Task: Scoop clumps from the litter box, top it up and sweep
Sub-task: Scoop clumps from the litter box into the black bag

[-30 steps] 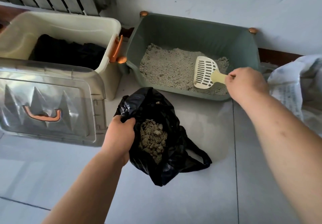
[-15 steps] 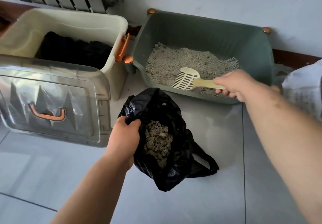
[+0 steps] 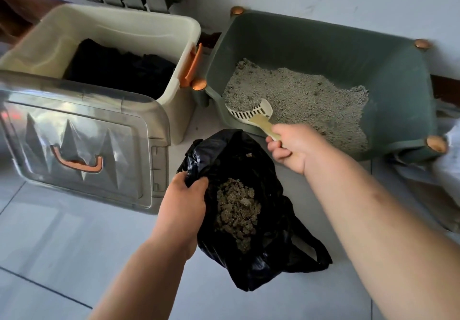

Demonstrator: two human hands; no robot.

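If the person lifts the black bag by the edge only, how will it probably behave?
Probably floppy: the black bag is thin, wrinkled film slumped on the floor, its mouth held open where the left hand grips the rim. It would likely sag bottom-heavy, since a pile of clumps sits inside. The glossy film may slip through a loose grip.

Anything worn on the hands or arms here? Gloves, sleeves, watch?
Nothing visible. Left hand and right hand: no gloves, no rings seen. Left forearm and right forearm: bare to the frame edge, no sleeves, watch or bands.
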